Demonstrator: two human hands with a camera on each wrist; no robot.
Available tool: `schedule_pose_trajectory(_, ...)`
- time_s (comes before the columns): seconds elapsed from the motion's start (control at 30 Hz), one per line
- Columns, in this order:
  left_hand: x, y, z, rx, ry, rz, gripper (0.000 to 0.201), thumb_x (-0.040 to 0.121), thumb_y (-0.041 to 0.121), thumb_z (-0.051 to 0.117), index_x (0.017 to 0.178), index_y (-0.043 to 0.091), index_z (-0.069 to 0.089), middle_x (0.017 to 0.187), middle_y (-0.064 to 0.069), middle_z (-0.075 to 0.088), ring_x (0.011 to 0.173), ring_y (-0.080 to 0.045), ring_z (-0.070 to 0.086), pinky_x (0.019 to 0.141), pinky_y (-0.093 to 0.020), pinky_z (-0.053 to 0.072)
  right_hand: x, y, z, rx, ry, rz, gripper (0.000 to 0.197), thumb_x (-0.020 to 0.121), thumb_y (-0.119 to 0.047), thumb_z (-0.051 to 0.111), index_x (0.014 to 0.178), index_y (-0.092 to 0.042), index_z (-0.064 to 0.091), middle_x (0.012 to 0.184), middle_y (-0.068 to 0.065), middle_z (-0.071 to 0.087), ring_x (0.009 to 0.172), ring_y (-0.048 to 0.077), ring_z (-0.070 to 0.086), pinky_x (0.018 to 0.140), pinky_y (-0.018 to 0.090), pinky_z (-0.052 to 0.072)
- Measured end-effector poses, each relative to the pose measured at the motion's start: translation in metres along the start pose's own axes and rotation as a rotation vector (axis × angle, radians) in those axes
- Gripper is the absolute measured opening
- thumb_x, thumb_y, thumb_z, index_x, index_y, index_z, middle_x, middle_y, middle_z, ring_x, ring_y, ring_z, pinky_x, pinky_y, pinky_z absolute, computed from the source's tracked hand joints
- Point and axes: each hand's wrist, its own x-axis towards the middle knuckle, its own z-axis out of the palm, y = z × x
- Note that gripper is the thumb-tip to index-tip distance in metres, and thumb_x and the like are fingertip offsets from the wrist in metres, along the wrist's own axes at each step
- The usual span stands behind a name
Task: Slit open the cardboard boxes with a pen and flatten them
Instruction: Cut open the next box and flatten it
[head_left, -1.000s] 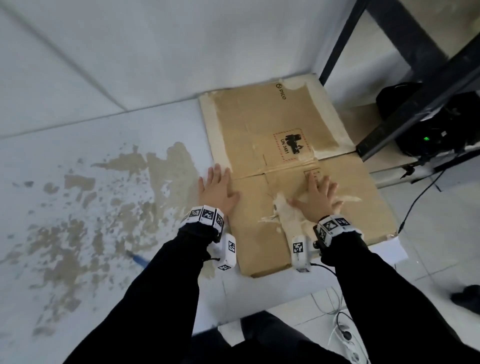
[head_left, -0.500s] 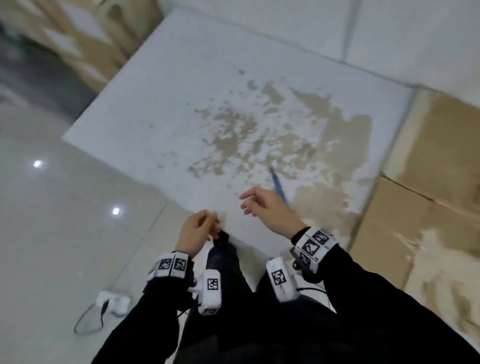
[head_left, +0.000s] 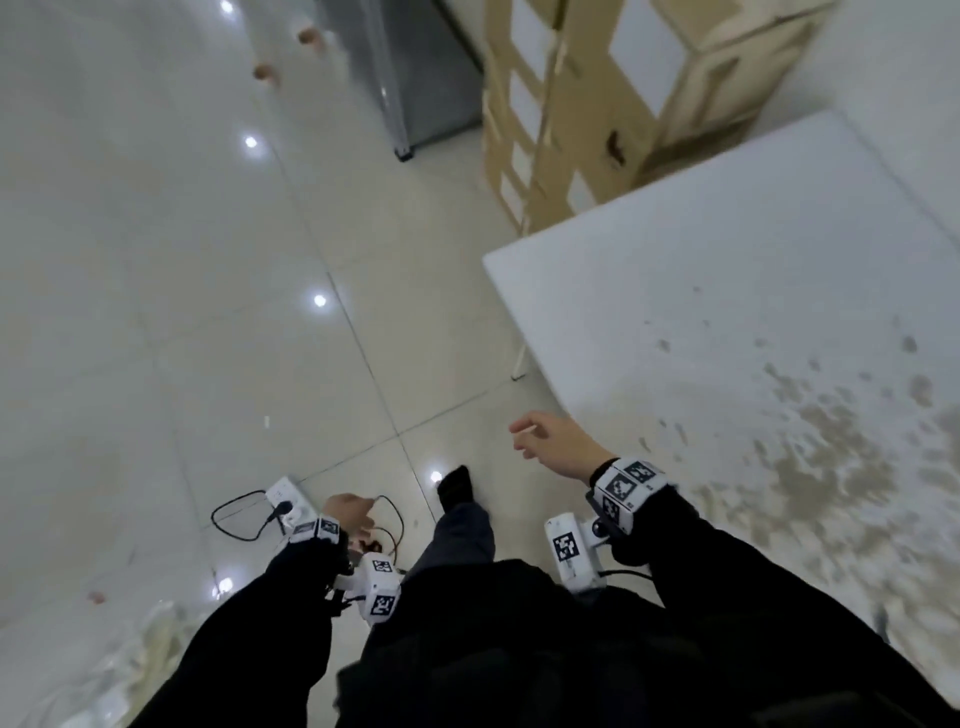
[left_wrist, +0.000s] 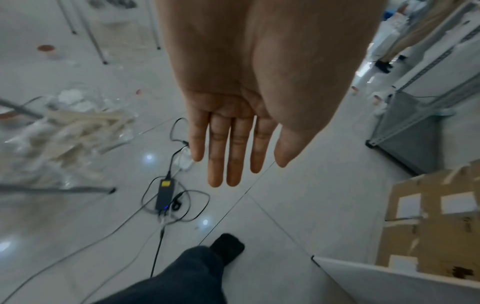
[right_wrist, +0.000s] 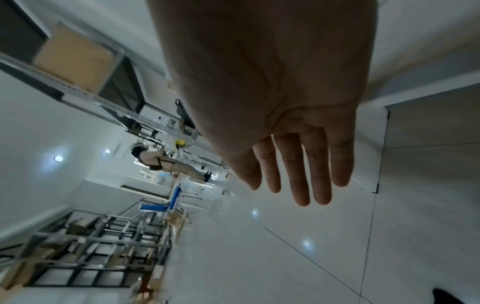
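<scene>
A stack of brown cardboard boxes (head_left: 597, 109) with white labels stands on the floor beyond the far corner of the white table (head_left: 727, 291); the same boxes (left_wrist: 431, 222) show at the right of the left wrist view. My left hand (head_left: 349, 514) hangs low over the floor, empty, its fingers (left_wrist: 226, 156) straight. My right hand (head_left: 550, 441) is raised beside the table's near-left edge, also empty, with fingers (right_wrist: 298, 174) straight and relaxed. No pen is visible and the flattened box is out of view.
A white power strip (head_left: 285, 499) with black cables and a power adapter (left_wrist: 163, 193) lie on the tiled floor by my foot (head_left: 457, 488). A grey metal cabinet (head_left: 426, 73) stands beside the boxes. Clear plastic packaging (left_wrist: 64, 127) lies at left. A person (right_wrist: 166, 162) stands far off.
Both hands have left the flattened cardboard and the table and now hang empty. My view has swung left, from the flattened box to the floor and the box stack.
</scene>
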Motion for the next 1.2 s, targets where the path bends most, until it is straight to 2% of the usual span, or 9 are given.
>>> schedule_pose_trajectory(0.1, 0.018, 0.048, -0.043, -0.003, 0.037, 0.133, 0.027, 0.098, 0.011, 0.047, 0.114, -0.009, 0.056, 0.087, -0.020, 0.061, 0.061, -0.020, 0.055, 0.039, -0.019, 0.043, 0.057, -0.038, 0.007, 0.003, -0.056, 0.075, 0.014, 0.095, -0.019, 0.048, 0.106, -0.015, 0.056, 0.097, 0.007, 0.064, 0.084, 0.018, 0.061, 0.071, 0.024, 0.046)
schedule_pose_trajectory(0.2, 0.034, 0.098, -0.073, -0.077, 0.023, 0.166, 0.028, 0.098, 0.014, 0.048, 0.116, -0.006, 0.056, 0.093, -0.019, 0.062, 0.063, -0.018, 0.057, 0.047, -0.022, 0.043, 0.108, -0.058, 0.016, 0.017, -0.042, 0.207, 0.008, 0.094, -0.015, 0.047, 0.093, -0.016, 0.055, 0.078, 0.002, 0.060, 0.065, 0.015, 0.056, 0.057, 0.023, 0.042)
schedule_pose_trajectory(0.37, 0.061, 0.189, -0.108, -0.134, -0.030, 0.235, 0.026, 0.098, 0.020, 0.048, 0.114, 0.003, 0.058, 0.084, -0.009, 0.065, 0.064, -0.016, 0.059, 0.059, -0.024, 0.038, 0.181, -0.076, 0.018, -0.028, -0.107, 0.405, 0.027, 0.095, -0.011, 0.045, 0.068, -0.013, 0.049, 0.068, 0.006, 0.051, 0.052, 0.013, 0.044, 0.047, 0.021, 0.034)
schedule_pose_trajectory(0.47, 0.082, 0.245, -0.134, -0.139, -0.037, 0.275, 0.021, 0.098, 0.021, 0.048, 0.110, 0.007, 0.058, 0.083, -0.007, 0.064, 0.064, -0.015, 0.060, 0.058, -0.025, 0.038, 0.224, -0.116, 0.003, 0.219, -0.105, 0.456, 0.032, 0.098, -0.005, 0.037, 0.067, -0.009, 0.045, 0.066, 0.009, 0.046, 0.047, 0.016, 0.045, 0.046, 0.021, 0.034)
schedule_pose_trajectory(0.63, 0.121, 0.310, -0.195, -0.096, -0.014, 0.173, 0.026, 0.098, 0.020, 0.046, 0.115, 0.004, 0.058, 0.084, -0.009, 0.065, 0.067, -0.017, 0.061, 0.060, -0.025, 0.040, 0.297, -0.222, -0.033, 0.378, -0.067, 0.369, 0.016, 0.098, -0.015, 0.043, 0.085, -0.012, 0.052, 0.074, 0.004, 0.057, 0.065, 0.015, 0.054, 0.061, 0.026, 0.038)
schedule_pose_trajectory(0.77, 0.151, 0.358, -0.249, -0.113, -0.006, 0.075, 0.019, 0.099, 0.020, 0.045, 0.109, 0.007, 0.055, 0.080, -0.009, 0.063, 0.066, -0.020, 0.058, 0.064, -0.027, 0.037, 0.350, -0.297, -0.076, 0.391, -0.035, 0.202, 0.011, 0.098, -0.019, 0.045, 0.101, -0.010, 0.052, 0.078, 0.004, 0.059, 0.064, 0.013, 0.056, 0.058, 0.023, 0.041)
schedule_pose_trajectory(0.83, 0.164, 0.384, -0.271, -0.085, 0.006, 0.039, 0.018, 0.100, 0.020, 0.044, 0.109, 0.007, 0.054, 0.086, -0.013, 0.062, 0.067, -0.022, 0.058, 0.064, -0.028, 0.036, 0.367, -0.324, -0.103, 0.378, 0.033, 0.159, 0.011, 0.098, -0.017, 0.045, 0.102, -0.009, 0.052, 0.076, 0.004, 0.059, 0.063, 0.014, 0.055, 0.056, 0.022, 0.040)
schedule_pose_trajectory(1.03, 0.224, 0.495, -0.321, 0.070, -0.054, 0.014, 0.032, 0.101, 0.022, 0.045, 0.122, 0.000, 0.055, 0.101, -0.016, 0.062, 0.088, -0.028, 0.059, 0.077, -0.031, 0.036, 0.423, -0.351, -0.176, 0.528, 0.228, 0.207, 0.020, 0.099, -0.019, 0.046, 0.110, -0.004, 0.054, 0.081, 0.007, 0.061, 0.065, 0.016, 0.057, 0.058, 0.024, 0.044)
schedule_pose_trajectory(1.2, 0.256, 0.665, -0.329, 0.202, -0.070, 0.186, 0.032, 0.099, 0.017, 0.046, 0.125, 0.000, 0.053, 0.102, -0.019, 0.062, 0.066, -0.023, 0.058, 0.069, -0.029, 0.038, 0.445, -0.359, -0.235, 0.709, 0.413, 0.319, 0.030, 0.100, -0.021, 0.042, 0.120, -0.001, 0.052, 0.087, 0.006, 0.060, 0.070, 0.015, 0.056, 0.061, 0.024, 0.043)
